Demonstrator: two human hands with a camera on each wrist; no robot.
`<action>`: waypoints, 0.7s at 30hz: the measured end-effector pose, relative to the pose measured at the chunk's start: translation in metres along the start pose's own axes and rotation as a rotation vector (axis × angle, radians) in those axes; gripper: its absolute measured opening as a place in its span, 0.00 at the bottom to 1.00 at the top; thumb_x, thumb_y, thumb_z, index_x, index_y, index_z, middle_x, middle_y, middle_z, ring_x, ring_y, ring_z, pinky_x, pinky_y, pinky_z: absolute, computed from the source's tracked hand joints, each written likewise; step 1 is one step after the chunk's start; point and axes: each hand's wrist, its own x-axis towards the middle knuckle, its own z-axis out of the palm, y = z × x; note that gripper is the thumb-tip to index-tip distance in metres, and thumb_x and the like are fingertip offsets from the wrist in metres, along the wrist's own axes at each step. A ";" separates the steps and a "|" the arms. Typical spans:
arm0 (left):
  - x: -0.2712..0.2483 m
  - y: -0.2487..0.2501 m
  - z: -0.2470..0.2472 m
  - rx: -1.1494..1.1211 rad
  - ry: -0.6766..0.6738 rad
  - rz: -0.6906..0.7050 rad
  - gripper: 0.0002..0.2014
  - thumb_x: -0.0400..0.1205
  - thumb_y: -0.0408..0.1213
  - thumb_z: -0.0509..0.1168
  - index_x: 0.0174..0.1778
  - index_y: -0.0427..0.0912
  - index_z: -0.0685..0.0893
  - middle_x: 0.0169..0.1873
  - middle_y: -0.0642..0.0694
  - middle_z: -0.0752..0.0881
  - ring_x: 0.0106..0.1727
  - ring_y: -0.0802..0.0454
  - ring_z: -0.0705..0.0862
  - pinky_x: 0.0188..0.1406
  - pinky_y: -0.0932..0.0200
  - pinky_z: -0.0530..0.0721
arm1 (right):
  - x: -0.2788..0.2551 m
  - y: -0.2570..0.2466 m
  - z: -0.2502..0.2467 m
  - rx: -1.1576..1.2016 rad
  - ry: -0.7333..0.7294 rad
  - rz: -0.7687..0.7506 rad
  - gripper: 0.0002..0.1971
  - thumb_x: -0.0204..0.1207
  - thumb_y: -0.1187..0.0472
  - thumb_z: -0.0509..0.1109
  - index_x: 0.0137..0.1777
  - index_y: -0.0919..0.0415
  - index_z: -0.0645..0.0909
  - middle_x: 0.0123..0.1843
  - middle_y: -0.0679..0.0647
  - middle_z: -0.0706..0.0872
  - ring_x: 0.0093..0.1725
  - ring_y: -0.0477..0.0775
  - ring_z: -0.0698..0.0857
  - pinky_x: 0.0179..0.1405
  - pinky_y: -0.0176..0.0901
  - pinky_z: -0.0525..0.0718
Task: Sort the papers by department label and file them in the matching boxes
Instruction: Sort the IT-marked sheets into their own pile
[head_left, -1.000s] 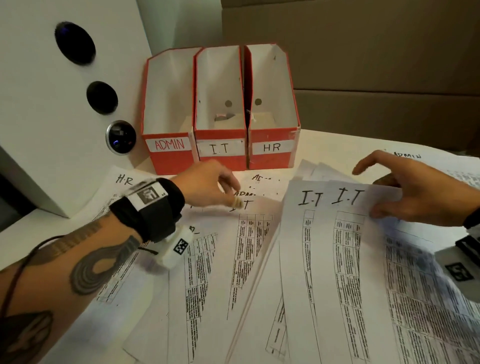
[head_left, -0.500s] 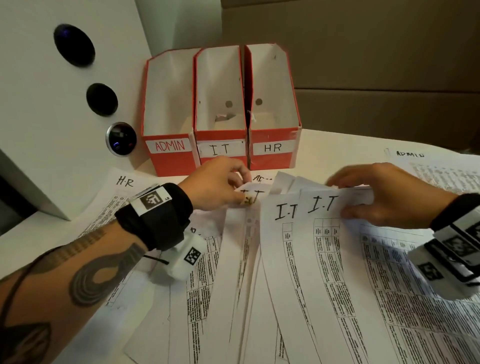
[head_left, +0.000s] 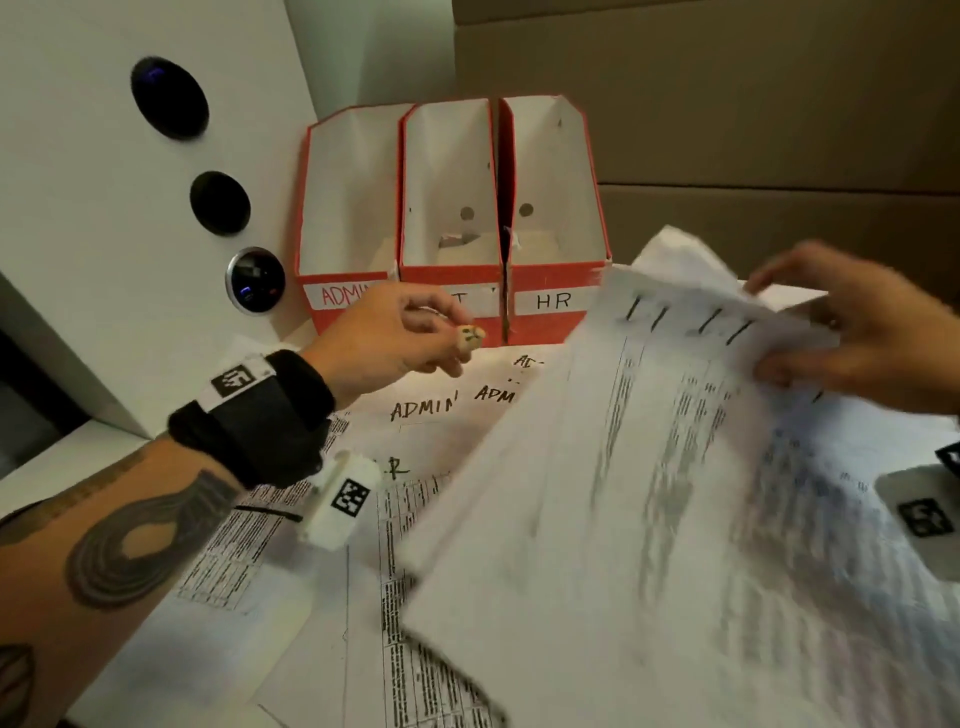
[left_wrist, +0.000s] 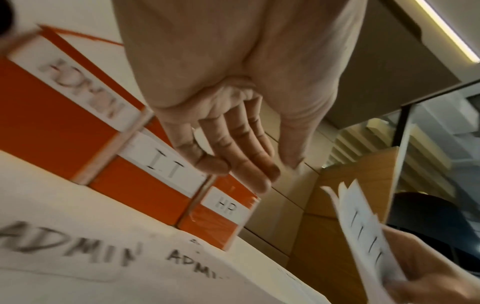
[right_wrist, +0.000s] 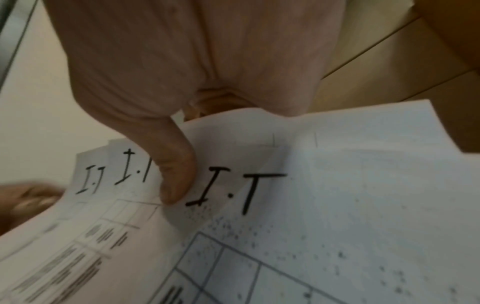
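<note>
Three red file boxes stand in a row at the back: ADMIN (head_left: 345, 208), IT (head_left: 449, 182) and HR (head_left: 553, 301); the left wrist view shows ADMIN (left_wrist: 52, 102), IT (left_wrist: 145, 185) and HR (left_wrist: 213, 222) too. My right hand (head_left: 852, 332) grips a fanned stack of I.T papers (head_left: 649, 467) lifted off the table, the thumb (right_wrist: 174, 170) pressing on top of the I.T papers (right_wrist: 337, 205). My left hand (head_left: 405, 332) hovers in front of the IT box with relaxed fingers (left_wrist: 233, 154), holding nothing. Sheets marked ADMIN (head_left: 426, 408) and an HR sheet (head_left: 395, 467) lie flat below.
A white cabinet (head_left: 104, 208) with round dark holes stands close on the left. A brown cardboard wall (head_left: 727, 130) runs behind the boxes. More printed sheets (head_left: 260, 545) cover the table under my left forearm.
My right hand gathered the I.T sheets and raised them off the table, blurred by motion. My left hand let go of its I.T sheet and rose. ADMIN sheets are now uncovered.
</note>
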 end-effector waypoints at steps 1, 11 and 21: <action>-0.003 -0.005 -0.008 -0.033 -0.007 -0.007 0.13 0.81 0.42 0.79 0.58 0.42 0.90 0.48 0.41 0.96 0.49 0.46 0.95 0.58 0.41 0.90 | 0.003 0.003 -0.010 0.026 0.095 -0.015 0.37 0.64 0.72 0.88 0.64 0.38 0.79 0.54 0.44 0.92 0.44 0.39 0.93 0.35 0.46 0.95; -0.015 0.015 -0.025 -0.431 0.178 0.266 0.12 0.72 0.35 0.81 0.51 0.39 0.94 0.43 0.54 0.93 0.49 0.59 0.91 0.49 0.60 0.88 | 0.029 -0.019 -0.013 0.830 0.347 -0.189 0.25 0.76 0.75 0.74 0.74 0.70 0.82 0.72 0.61 0.89 0.70 0.66 0.88 0.67 0.63 0.88; -0.020 0.014 -0.034 -0.314 0.530 0.388 0.19 0.79 0.32 0.82 0.65 0.42 0.88 0.58 0.54 0.95 0.61 0.50 0.94 0.64 0.51 0.91 | 0.009 -0.042 0.017 0.762 0.336 -0.227 0.27 0.73 0.66 0.81 0.73 0.68 0.82 0.68 0.56 0.92 0.67 0.60 0.90 0.68 0.57 0.88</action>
